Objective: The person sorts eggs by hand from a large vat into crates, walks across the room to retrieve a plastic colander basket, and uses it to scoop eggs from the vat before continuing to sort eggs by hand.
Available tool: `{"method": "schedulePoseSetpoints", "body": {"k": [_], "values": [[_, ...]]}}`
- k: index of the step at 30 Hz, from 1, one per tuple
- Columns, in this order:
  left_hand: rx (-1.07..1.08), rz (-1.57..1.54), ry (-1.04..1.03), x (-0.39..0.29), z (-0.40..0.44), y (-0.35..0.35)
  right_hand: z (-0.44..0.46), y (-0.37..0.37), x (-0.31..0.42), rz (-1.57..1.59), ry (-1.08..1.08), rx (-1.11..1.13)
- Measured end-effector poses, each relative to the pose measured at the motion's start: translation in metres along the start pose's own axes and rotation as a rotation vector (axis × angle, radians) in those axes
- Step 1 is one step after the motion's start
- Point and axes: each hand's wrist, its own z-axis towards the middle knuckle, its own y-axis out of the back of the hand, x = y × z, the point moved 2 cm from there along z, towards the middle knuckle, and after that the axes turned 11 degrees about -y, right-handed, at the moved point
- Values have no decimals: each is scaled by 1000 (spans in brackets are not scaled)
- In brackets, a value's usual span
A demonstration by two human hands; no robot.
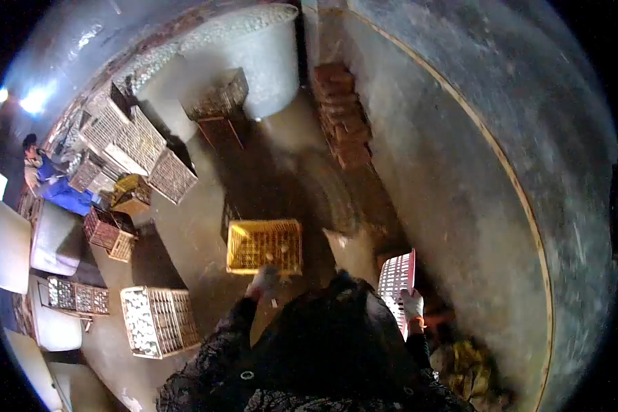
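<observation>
My left hand (264, 279), in a pale glove, is closed over the near rim of a yellow slatted plastic crate (235, 248); its fingers are somewhat blurred. A few small pale pieces lie inside that crate. On the right, my gloved right hand (412, 306) grips the rim of a white slatted plastic basket (393, 280) with a red edge. This basket is tilted on its side, beside my body. My dark patterned jacket fills the lower middle and hides part of the floor.
At left stands a crate (175, 316) holding white egg-like things. Stacked crates (139, 141) and a seated person in blue (65, 192) are farther back. A large pale vat (271, 69) is heaped with white things. Bricks (340, 113) line the right wall.
</observation>
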Motion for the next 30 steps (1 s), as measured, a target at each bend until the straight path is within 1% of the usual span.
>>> {"method": "schedulePoseSetpoints", "body": {"k": [1, 3, 4, 5, 6, 8, 10, 11, 12, 14, 15, 16, 17, 18, 19, 20, 21, 23, 24, 25, 26, 27, 28, 29, 30], "values": [[-120, -35, 51, -24, -19, -15, 33, -3, 25, -157, 29, -20], [-266, 565, 265, -38, -28, 1, 62, -28, 120, 47, 98, 70], [-309, 803, 390, -43, -35, 9, 36, -38, 204, -113, 94, 18], [-361, 943, 508, -47, -40, 17, 45, -51, 257, -205, 83, 14], [-399, 965, 576, -51, -43, 24, 55, -65, 310, -298, 73, 12], [-482, 972, 709, -50, -42, 45, 135, -99, 356, -432, 206, -7], [-534, 959, 795, -46, -28, 65, 203, -131, 409, -562, 335, -67], [-545, 953, 829, -47, -12, 72, 196, -137, 443, -523, 418, -9], [-543, 952, 858, -46, 5, 84, 206, -156, 471, -238, 433, 217], [-523, 970, 833, -50, 68, 112, 236, -183, 546, 52, 501, 428], [-503, 983, 793, -55, 111, 123, 245, -194, 594, -82, 596, 234], [-480, 988, 741, -59, 154, 135, 246, -200, 627, -23, 502, 299], [-468, 987, 641, -70, 210, 141, 229, -210, 670, 37, 404, 355], [-467, 976, 526, -93, 268, 142, 235, -219, 713, -117, 453, 156], [-468, 953, 386, -119, 326, 137, 239, -227, 747, -269, 489, -43], [-464, 906, 226, -153, 378, 129, 223, -233, 783, -277, 430, -57], [-459, 892, 19, -195, 419, 119, 214, -249, 818, -287, 372, -67], [-398, 867, -388, -283, 501, 94, 263, -259, 859, 86, 418, 227], [-465, 1002, -103, -315, 544, 95, 250, -276, 888, 201, 411, 282], [-525, 785, -204, -330, 579, 108, 233, -291, 918, 317, 399, 336], [-584, 566, -301, -340, 610, 122, 245, -302, 944, 293, 542, 451], [-600, 554, -450, -376, 634, 114, 258, -317, 970, 269, 683, 572], [-602, 550, -609, -421, 645, 92, 255, -328, 988, 423, 637, 609], [-605, 533, -621, -461, 666, 91, 295, -345, 1019, 425, 647, 644], [-606, 515, -630, -498, 685, 90, 319, -368, 1049, 477, 615, 724]]}}
